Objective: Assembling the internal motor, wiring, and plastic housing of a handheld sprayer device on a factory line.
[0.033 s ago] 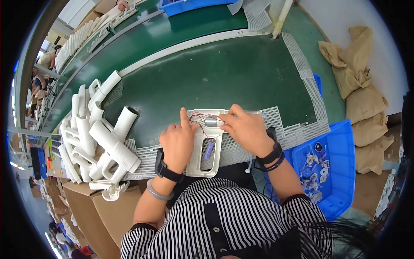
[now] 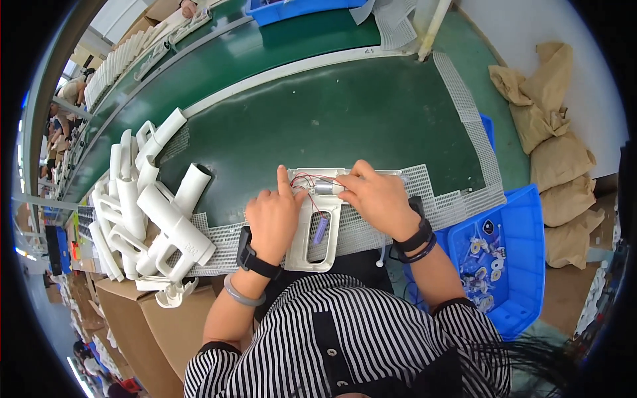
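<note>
The open cream plastic gun-shaped housing half (image 2: 317, 229) lies flat on the white mesh mat (image 2: 451, 199) on the green desk (image 2: 345, 113); left hand (image 2: 273, 215) pins it, forefinger out; right hand (image 2: 377, 198) pinches the small silver motor (image 2: 326, 188). Shell looks light and stiff, so grab the handle loop; the thin red wires (image 2: 306, 180) seem fragile.

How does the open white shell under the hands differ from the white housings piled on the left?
The open shell lies flat on the mesh mat, with red wires and a small motor showing inside; the piled housings look closed, with no insides showing. The shell lies alone, touched by the left hand and right hand; the housings lean stacked, untouched. Both are white plastic with a handle.
</note>
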A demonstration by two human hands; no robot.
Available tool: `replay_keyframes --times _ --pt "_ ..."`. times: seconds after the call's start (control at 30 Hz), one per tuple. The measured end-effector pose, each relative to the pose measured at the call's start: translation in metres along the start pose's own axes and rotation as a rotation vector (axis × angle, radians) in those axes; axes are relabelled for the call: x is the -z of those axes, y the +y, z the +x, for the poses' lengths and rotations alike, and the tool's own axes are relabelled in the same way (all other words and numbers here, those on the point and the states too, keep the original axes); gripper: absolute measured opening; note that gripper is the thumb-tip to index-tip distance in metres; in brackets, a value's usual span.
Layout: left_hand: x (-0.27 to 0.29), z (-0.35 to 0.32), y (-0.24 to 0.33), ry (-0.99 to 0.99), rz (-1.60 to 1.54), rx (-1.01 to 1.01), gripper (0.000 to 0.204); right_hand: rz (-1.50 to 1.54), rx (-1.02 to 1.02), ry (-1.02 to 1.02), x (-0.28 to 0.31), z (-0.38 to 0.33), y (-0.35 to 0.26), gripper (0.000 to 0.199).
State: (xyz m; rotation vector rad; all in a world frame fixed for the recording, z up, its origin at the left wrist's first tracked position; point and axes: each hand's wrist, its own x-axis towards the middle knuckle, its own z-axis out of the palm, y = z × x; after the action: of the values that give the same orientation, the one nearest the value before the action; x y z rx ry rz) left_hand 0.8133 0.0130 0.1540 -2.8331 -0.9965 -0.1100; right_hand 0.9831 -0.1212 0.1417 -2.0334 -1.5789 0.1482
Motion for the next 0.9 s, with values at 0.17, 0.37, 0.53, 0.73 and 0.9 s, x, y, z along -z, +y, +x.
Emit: replay_keyframes --times 0.17,0.37,0.53,0.73,0.9 --pt "0.021 -0.019 0.005 0.224 -0.18 -0.056 0.048 0.02 -0.031 0.012 -0.007 -0.002 0.004 0.024" --pt "0.024 -0.048 0.033 0.131 -0.469 -0.318 0.022 -0.034 -0.067 0.026 0.007 -0.009 0.002 0.023" --pt "-0.007 -0.052 0.02 0.115 -0.43 -0.244 0.018 0.048 0.049 0.099 -0.029 -0.004 0.012 0.013" --pt "-0.021 -0.039 -0.03 -0.023 -0.333 -0.702 0.039 -0.039 -0.036 0.138 -0.035 -0.002 -0.003 0.019" --pt "-0.023 -0.019 -0.03 -0.238 -0.15 -0.617 0.047 -0.292 -0.044 0.377 -0.032 -0.006 -0.013 0.006"
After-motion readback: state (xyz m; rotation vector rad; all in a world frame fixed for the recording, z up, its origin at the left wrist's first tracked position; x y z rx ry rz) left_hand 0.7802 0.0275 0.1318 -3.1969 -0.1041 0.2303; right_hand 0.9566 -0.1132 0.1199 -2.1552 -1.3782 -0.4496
